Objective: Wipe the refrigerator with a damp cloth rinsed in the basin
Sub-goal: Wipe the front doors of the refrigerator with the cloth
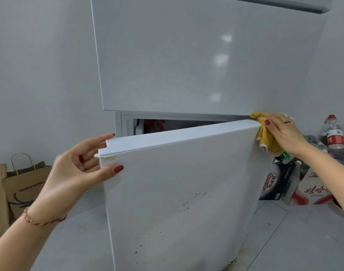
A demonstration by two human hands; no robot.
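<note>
A white refrigerator (196,61) fills the middle of the view. Its upper door is closed. The lower door (182,192) hangs partly open, and brown specks dot its front. My left hand (83,169) grips the door's upper left corner, thumb on the front face and fingers behind the edge. My right hand (282,132) holds a yellow cloth (266,139) against the door's upper right corner, near the hinge side. Part of the cloth hangs down below the hand. No basin is in view.
Brown paper bags (24,184) stand on the floor at the left by the wall. At the right are cardboard drink boxes (311,186) and plastic bottles (334,133). Grey tiled floor (284,241) lies around the refrigerator.
</note>
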